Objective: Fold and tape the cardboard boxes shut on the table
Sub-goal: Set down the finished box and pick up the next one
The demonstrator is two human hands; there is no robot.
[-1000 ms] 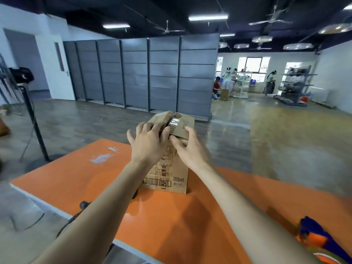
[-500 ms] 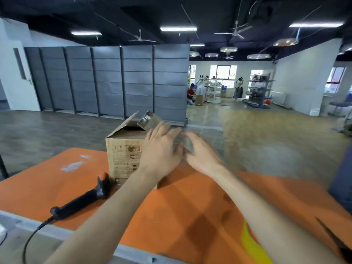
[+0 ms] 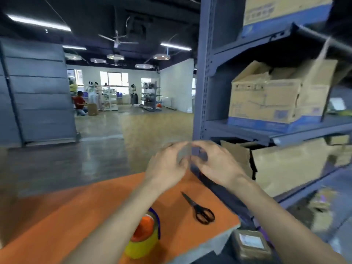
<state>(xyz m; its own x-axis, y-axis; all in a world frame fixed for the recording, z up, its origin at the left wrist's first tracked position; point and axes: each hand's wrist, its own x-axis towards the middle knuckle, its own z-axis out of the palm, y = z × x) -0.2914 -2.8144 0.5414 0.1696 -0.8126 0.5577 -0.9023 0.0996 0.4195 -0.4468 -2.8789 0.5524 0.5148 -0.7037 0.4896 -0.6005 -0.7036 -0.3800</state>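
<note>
My left hand (image 3: 166, 165) and my right hand (image 3: 216, 164) meet above the far edge of the orange table (image 3: 76, 216). Between their fingertips they pinch a small, blurred piece of clear tape (image 3: 184, 154). A yellow roll of tape (image 3: 142, 241) with an orange core stands on the table under my left forearm. Black scissors (image 3: 200, 210) lie shut to the right of the roll. The cardboard box I handled a moment ago is out of view.
A tall blue-grey metal shelf (image 3: 202, 92) stands close at the right, against the table's corner, and holds several cardboard boxes (image 3: 266, 103). A small boxed device (image 3: 251, 242) sits below the table's right edge. A person crouches far off on the open floor.
My view has swung right, so the cardboard box and the black scanner have left the frame. Both hands came off the box and now hold the tape piece between them.
</note>
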